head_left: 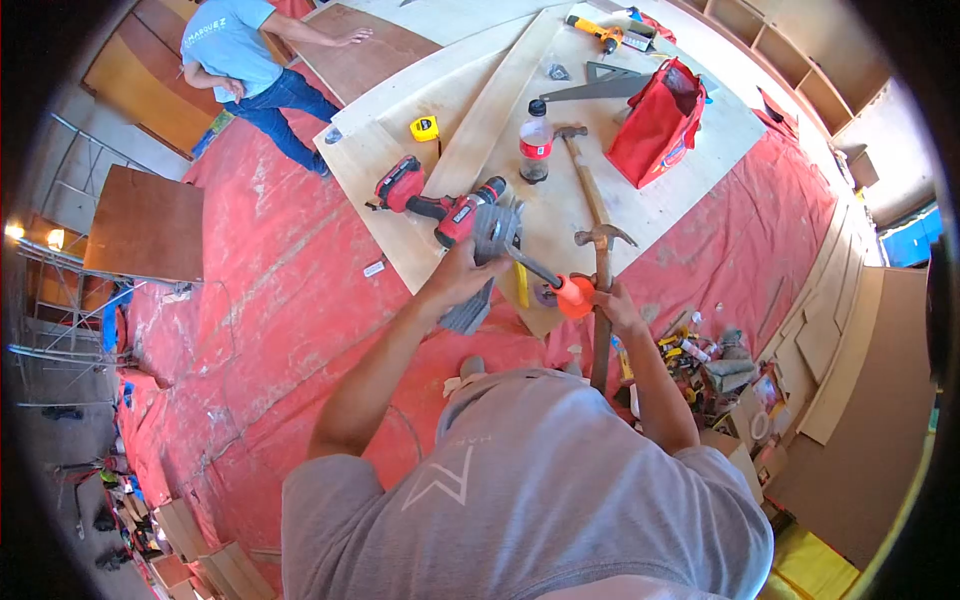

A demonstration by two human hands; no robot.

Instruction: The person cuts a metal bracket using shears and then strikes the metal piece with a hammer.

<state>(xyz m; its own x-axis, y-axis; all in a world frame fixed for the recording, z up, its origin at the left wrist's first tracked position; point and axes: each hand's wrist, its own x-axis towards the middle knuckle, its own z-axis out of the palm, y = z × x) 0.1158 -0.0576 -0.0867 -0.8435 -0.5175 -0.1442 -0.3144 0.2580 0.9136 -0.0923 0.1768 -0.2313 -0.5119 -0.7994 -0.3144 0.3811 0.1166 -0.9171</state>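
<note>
My left hand (462,274) is closed on a grey object (492,235) whose exact kind I cannot make out. In my right hand (618,306) is a tool with an orange handle (575,297), its dark shaft reaching toward the grey object. A hammer (602,240) with a wooden handle stands upright beside my right hand; whether the fingers also touch it is unclear. Just beyond my left hand lies a red and black drill (460,212) on the wooden table (700,190). Another hammer (580,160) lies behind, near a bottle (536,145).
On the table are a red bag (655,125), a handsaw (600,88), a yellow drill (597,32) and a tape measure (425,128). A person (245,60) stands at the upper left. Tools are piled (715,365) on the floor at right.
</note>
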